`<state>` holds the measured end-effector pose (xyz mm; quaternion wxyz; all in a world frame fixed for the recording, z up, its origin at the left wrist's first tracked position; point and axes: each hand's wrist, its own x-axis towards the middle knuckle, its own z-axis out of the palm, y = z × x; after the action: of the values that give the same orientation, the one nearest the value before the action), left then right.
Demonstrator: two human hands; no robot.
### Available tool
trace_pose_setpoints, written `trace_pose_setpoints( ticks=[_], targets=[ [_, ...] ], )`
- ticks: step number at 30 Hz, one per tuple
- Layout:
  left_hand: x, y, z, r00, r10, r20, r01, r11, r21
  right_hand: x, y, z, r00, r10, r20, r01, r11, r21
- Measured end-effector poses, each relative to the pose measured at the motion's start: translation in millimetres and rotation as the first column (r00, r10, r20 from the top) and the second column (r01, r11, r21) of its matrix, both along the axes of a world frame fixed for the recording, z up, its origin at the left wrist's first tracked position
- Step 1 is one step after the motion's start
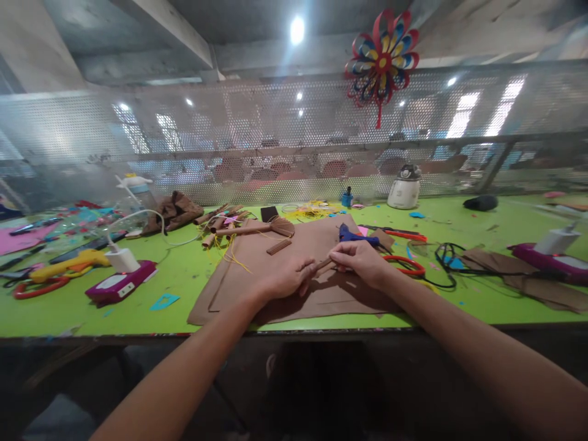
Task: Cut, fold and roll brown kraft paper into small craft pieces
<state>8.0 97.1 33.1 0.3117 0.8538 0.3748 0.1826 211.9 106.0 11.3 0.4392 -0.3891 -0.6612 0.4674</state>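
Between my two hands is a narrow strip of folded or rolled brown paper [323,264]. My left hand [290,277] has its fingers closed on the strip's left end, and my right hand [361,260] pinches the other end. Both hands are just above a large brown paper sheet [248,260] on the table. Just beyond my right hand lies a blue glue gun [356,236]. Farther back on the sheet are a brown paper tube with a fan-shaped, pleated end [280,226] and a small pleated brown piece [278,247].
Several brown paper tubes [212,230] and yellow strings [236,254] lie back left. Orange-handled scissors [407,265] and black cable [443,260] are at right. Purple power strips [120,283] flank both sides. A white bottle [404,188] stands near the perforated metal screen [285,135].
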Motion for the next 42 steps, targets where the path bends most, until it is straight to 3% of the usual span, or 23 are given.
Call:
trace_pose_setpoints(
  ticks=[5,8,13,18,21,23,25,27,29,33,37,42],
  targets=[
    [-4.2,0.3,-0.1,0.988,-0.046,0.148,0.076,0.976,-0.206,8.5,9.8,-1.0,0.959,0.03,-0.28,-0.056,0.995,-0.085],
    [-5.1,-2.2,0.3,0.941,-0.046,0.337,0.178,0.91,-0.375,12.2,8.4,3.7,0.913,0.108,-0.392,-0.14,0.989,-0.053],
    [-4.5,-1.7,-4.1,0.854,-0.017,0.52,0.36,0.741,-0.567,7.7,-5.2,9.0,0.899,0.364,-0.243,-0.376,0.927,-0.003],
    [-2.3,-0.8,-8.8,0.832,-0.033,0.554,0.448,0.628,-0.636,1.3,-10.2,9.3,0.906,0.388,-0.169,-0.379,0.922,0.084],
    [0.4,-3.7,-10.4,0.83,-0.089,0.55,0.489,0.59,-0.642,-0.1,-11.9,10.1,0.912,0.391,-0.12,-0.382,0.92,0.093],
    [1.7,-5.4,-9.8,0.84,-0.108,0.532,0.478,0.611,-0.63,0.0,-13.6,11.3,0.927,0.359,-0.107,-0.352,0.933,0.079],
    [1.4,-5.7,-6.5,0.872,-0.085,0.483,0.395,0.704,-0.59,0.7,-15.0,13.2,0.944,0.316,-0.096,-0.311,0.948,0.069],
    [-0.7,-4.6,-0.1,0.901,0.013,0.433,0.221,0.846,-0.485,1.7,-15.8,15.6,0.956,0.293,-0.021,-0.291,0.954,0.076],
    [-3.7,-3.0,7.2,0.892,0.15,0.427,0.003,0.942,-0.336,1.9,-16.1,17.4,0.952,0.272,0.138,-0.287,0.952,0.105],
    [-6.2,-1.4,11.4,0.901,0.188,0.39,-0.104,0.968,-0.227,-1.8,-16.2,15.8,0.862,0.217,0.458,-0.322,0.933,0.164],
    [-5.1,1.4,-0.1,0.987,0.064,0.148,-0.056,0.997,-0.058,-6.1,-14.1,8.5,0.817,0.183,0.547,-0.331,0.925,0.186],
    [-7.9,6.4,-3.9,0.999,-0.038,-0.016,0.038,0.999,0.023,-7.6,-9.7,1.9,0.798,0.127,0.59,-0.317,0.92,0.23]
  ],
)
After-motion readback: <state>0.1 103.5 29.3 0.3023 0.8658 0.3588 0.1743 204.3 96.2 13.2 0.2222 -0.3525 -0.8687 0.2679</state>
